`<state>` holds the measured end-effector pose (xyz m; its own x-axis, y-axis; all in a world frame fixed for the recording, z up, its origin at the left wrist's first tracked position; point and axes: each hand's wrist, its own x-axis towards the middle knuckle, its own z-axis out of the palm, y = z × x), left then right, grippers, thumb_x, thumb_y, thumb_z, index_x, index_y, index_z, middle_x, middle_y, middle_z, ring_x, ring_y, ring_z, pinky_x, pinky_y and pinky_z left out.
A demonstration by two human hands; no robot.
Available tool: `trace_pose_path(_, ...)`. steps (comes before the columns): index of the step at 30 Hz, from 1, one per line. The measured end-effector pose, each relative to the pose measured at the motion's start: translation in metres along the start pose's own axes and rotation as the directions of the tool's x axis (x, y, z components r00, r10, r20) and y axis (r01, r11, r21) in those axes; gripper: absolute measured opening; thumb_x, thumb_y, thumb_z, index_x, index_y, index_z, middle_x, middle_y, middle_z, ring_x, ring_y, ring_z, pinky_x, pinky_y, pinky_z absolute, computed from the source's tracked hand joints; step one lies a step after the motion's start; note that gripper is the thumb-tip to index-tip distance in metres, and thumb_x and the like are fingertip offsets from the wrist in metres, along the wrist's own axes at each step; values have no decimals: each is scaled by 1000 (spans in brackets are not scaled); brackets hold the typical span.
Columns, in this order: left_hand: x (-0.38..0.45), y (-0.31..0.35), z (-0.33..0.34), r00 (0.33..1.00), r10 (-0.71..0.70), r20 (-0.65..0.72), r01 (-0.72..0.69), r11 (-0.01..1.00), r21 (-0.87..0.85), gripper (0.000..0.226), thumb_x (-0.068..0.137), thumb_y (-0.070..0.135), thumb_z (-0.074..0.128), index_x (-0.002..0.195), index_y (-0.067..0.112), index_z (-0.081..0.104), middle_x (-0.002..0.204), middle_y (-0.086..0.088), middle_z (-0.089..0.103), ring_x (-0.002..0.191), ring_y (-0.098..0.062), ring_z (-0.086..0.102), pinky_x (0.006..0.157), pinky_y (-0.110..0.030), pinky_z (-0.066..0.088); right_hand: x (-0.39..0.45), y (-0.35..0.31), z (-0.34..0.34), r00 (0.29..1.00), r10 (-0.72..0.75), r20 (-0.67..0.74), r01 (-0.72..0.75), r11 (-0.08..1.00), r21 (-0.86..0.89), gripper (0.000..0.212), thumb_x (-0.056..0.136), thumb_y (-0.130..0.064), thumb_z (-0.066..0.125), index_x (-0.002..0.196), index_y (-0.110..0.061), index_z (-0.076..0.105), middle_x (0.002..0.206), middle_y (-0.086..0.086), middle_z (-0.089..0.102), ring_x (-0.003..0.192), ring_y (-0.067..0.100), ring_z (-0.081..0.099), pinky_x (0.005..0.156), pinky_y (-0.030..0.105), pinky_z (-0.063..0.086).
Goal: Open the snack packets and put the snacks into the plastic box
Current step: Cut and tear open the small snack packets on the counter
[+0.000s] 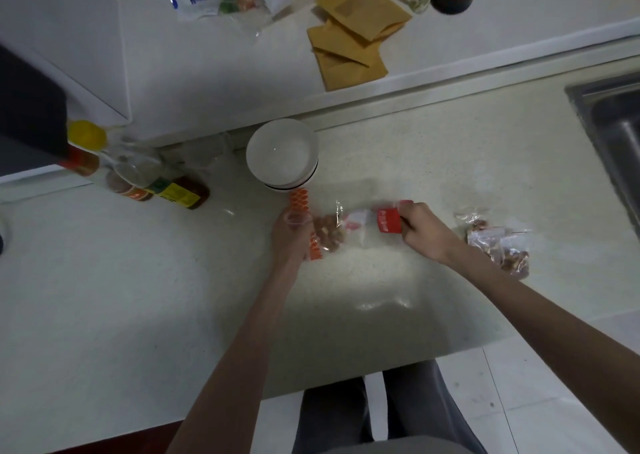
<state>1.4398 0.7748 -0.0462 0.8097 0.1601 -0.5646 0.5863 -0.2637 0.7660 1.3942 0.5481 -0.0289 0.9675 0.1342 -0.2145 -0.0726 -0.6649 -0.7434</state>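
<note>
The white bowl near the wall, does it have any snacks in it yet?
No, the white bowl looks bare inside.

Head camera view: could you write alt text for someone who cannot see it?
Two hands stretch a clear snack packet over a pale counter: left hand grips one end, right hand its red end. A white bowl stands behind; another snack bag lies right.

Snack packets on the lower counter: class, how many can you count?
2. One snack packet is stretched between the left hand and right hand; another packet lies right of the right hand. Bags on the upper shelf are unclear.
</note>
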Motion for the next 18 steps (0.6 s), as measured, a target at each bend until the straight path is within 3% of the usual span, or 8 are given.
trace_pose_path(1, -1, 1, 0, 999, 32, -1, -32, 998, -50, 18, 81, 6, 60, 77, 23, 62, 50, 9, 58, 33, -3, 47, 32, -13, 30, -1, -4, -2, 999, -6, -40, 7, 1000, 21, 32, 83, 8, 49, 106, -4, 67, 99, 9, 71, 92, 19, 66, 79, 23, 49)
trace_pose_path(3, -4, 2, -1, 995, 97, 7, -96, 989, -113, 21, 77, 4, 58, 79, 23, 64, 52, 9, 58, 34, -5, 44, 35, -17, 32, -6, -11, -6, 989, -18, -148, 22, 999, 25, 37, 82, -1, 53, 115, -12, 66, 100, 9, 73, 85, 5, 63, 74, 7, 46)
trace_pose_path(5, -5, -2, -3, 993, 121, 11, -118, 982, -145, 25, 78, -1, 56, 83, 21, 65, 55, 7, 58, 38, -10, 43, 38, -21, 35, -12, -13, -7, 970, -15, -243, 9, 1000, -22, 38, 81, -2, 51, 115, -8, 66, 97, 12, 73, 80, 6, 64, 68, 0, 40)
trace_pose_path(8, -5, -10, 0, 993, 116, 2, -115, 983, -145, 32, 78, -2, 55, 68, 28, 60, 52, 9, 56, 42, -15, 44, 41, -24, 34, -20, -10, -2, 964, 32, -264, -60, 993, -100, 37, 80, -10, 47, 111, -4, 67, 94, 17, 73, 79, 26, 69, 66, 8, 40)
trace_pose_path(13, -6, -15, 10, 988, 143, 49, -135, 981, -141, 27, 79, 1, 58, 68, 26, 58, 53, 11, 54, 42, -7, 43, 39, -21, 32, -14, -3, 13, 985, 47, -168, -87, 967, -238, 11, 84, -10, 56, 87, -15, 66, 79, 13, 71, 71, 30, 65, 60, 25, 43)
trace_pose_path(15, -6, -16, 12, 986, 154, 70, -143, 980, -139, 25, 78, 2, 57, 69, 26, 58, 56, 10, 56, 43, -7, 44, 38, -20, 33, -7, 0, 17, 982, 150, -119, -181, 932, -314, 17, 86, -15, 52, 85, -4, 65, 80, 20, 69, 75, 38, 63, 63, 34, 48)
trace_pose_path(18, -5, -16, 10, 983, 164, 88, -151, 979, -134, 25, 76, 6, 58, 68, 30, 59, 57, 10, 59, 41, -8, 46, 39, -20, 35, -1, -2, 22, 979, 188, -82, -205, 920, -335, 21, 84, -13, 50, 87, 0, 66, 79, 22, 66, 72, 40, 61, 65, 40, 50)
